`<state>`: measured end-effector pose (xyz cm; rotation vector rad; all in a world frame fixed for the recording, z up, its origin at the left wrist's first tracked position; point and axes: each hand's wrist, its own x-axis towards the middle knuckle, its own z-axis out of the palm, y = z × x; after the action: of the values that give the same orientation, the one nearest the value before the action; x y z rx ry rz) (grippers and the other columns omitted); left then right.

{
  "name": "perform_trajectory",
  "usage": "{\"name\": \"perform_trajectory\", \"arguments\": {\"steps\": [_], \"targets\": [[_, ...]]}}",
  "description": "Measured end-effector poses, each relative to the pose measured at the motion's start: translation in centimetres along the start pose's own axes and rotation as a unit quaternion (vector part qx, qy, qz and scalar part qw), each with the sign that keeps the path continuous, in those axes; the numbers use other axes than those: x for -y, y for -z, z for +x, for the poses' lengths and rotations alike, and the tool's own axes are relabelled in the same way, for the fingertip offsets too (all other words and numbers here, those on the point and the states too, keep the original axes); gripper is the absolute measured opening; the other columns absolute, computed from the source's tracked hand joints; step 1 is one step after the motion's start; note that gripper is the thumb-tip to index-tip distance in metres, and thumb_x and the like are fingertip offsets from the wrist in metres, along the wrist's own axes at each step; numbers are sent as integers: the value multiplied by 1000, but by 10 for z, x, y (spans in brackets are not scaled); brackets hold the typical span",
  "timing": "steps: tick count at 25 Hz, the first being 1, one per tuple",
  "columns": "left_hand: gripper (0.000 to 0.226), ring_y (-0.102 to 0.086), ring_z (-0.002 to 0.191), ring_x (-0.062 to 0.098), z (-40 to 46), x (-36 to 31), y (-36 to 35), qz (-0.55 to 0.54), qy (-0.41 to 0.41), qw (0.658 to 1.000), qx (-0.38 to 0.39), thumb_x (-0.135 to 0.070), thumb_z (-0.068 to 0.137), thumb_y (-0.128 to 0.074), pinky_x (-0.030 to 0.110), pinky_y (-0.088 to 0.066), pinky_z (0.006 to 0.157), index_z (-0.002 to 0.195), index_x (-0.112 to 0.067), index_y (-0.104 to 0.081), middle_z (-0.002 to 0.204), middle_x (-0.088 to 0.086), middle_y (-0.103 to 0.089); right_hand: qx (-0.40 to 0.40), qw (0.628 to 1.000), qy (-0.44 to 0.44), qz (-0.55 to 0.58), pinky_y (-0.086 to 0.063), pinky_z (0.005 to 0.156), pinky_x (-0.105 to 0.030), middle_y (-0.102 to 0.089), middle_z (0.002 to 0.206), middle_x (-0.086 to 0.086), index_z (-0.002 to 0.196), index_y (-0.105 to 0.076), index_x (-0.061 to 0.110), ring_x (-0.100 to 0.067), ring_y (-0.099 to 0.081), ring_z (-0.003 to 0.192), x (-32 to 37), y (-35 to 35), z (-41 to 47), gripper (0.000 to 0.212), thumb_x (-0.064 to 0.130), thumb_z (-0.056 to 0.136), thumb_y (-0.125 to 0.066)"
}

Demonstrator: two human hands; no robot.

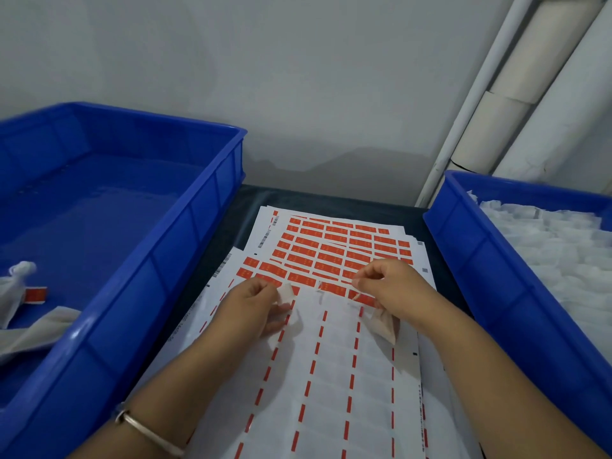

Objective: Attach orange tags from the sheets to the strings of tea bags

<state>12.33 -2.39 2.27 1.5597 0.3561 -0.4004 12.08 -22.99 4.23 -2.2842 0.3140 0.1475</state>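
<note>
Sheets of orange tags (337,250) lie stacked on the dark table between two blue bins. The near sheet (334,376) is mostly peeled, with only orange dashes left. My left hand (255,303) pinches a small peeled tag (287,292), its pale back side showing. My right hand (387,286) pinches a thin string near its fingertips, and a tea bag (385,324) hangs under the palm over the sheet. The two hands are a short gap apart.
A blue bin (159,273) on the left holds a few finished tea bags (20,293) with an orange tag. A blue bin (496,279) on the right is full of white tea bags (556,246). White pipes (480,104) stand at the back right wall.
</note>
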Motion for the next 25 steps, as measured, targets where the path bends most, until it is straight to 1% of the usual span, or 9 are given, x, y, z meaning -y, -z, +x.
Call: {"name": "perform_trajectory", "arguments": {"steps": [3, 9, 13, 15, 17, 19, 20, 22, 25], "targets": [[11, -71, 74, 16, -7, 4, 3, 1, -3, 1000, -6, -14, 91, -56, 28, -59, 62, 84, -13, -64, 87, -2, -65, -7, 1000, 11, -11, -39, 51, -10, -51, 79, 28, 71, -60, 35, -2, -57, 72, 1, 6, -9, 18, 29, 88, -63], [11, -70, 73, 17, -22, 10, 6, 37, -12, 999, -6, -16, 90, -58, 21, -55, 53, 83, -12, -65, 90, 4, -68, -16, 998, 56, 28, -38, 54, -6, -51, 82, 33, 73, -61, 39, 5, -54, 76, 1, 10, -35, 20, 24, 84, -68], [13, -69, 75, 17, -34, 12, 6, 72, -15, 997, 9, -17, 91, -58, 21, -55, 57, 81, -13, -65, 92, 2, -67, 3, 996, 81, 25, -41, 57, -5, -44, 92, 32, 90, -49, 40, 2, -50, 81, 2, 11, -52, 33, 13, 85, -66], [18, -68, 85, 20, -40, 12, 10, 63, -21, 995, 68, -14, 90, -58, 25, -57, 68, 75, -13, -68, 96, 3, -69, -2, 995, 96, 0, -43, 60, -8, -43, 93, 28, 92, -44, 40, -1, -51, 83, 6, 10, -60, 41, 8, 83, -67], [25, -62, 102, 20, -48, 9, 12, 23, -49, 978, 203, -8, 86, -61, 29, -54, 83, 64, -15, -70, 103, -7, -70, -4, 993, 115, -4, -45, 63, -9, -46, 94, 23, 94, -43, 38, -4, -52, 86, 12, 10, -68, 45, 2, 81, -66], [13, -51, 118, 11, -56, 3, 10, 106, -116, 938, 308, -18, 75, -65, 33, -41, 100, 66, -24, -71, 115, -23, -62, 27, 990, 138, 15, -46, 65, -10, -50, 92, 16, 96, -45, 34, -7, -55, 91, 19, 12, -77, 45, -5, 82, -62], [11, -46, 121, 6, -60, 0, 6, 155, -142, 916, 341, -23, 70, -63, 32, -35, 104, 71, -30, -71, 119, -29, -56, 46, 988, 147, 32, -48, 68, -12, -51, 90, 13, 97, -46, 33, -8, -55, 93, 22, 13, -81, 44, -7, 83, -59], [21, -47, 118, -1, -64, -4, -1, 192, -167, 887, 385, -24, 66, -61, 26, -33, 104, 78, -38, -71, 118, -33, -53, 75, 982, 160, 72, -52, 73, -17, -51, 88, 9, 98, -47, 30, -9, -56, 90, 29, 16, -89, 46, -12, 84, -55], [23, -52, 112, 1, -69, -4, -6, 189, -171, 871, 420, -23, 66, -62, 24, -35, 105, 77, -41, -71, 110, -29, -57, 105, 972, 170, 125, -50, 71, -20, -52, 88, 4, 99, -49, 28, -10, -56, 82, 33, 18, -96, 49, -17, 82, -53]]}}
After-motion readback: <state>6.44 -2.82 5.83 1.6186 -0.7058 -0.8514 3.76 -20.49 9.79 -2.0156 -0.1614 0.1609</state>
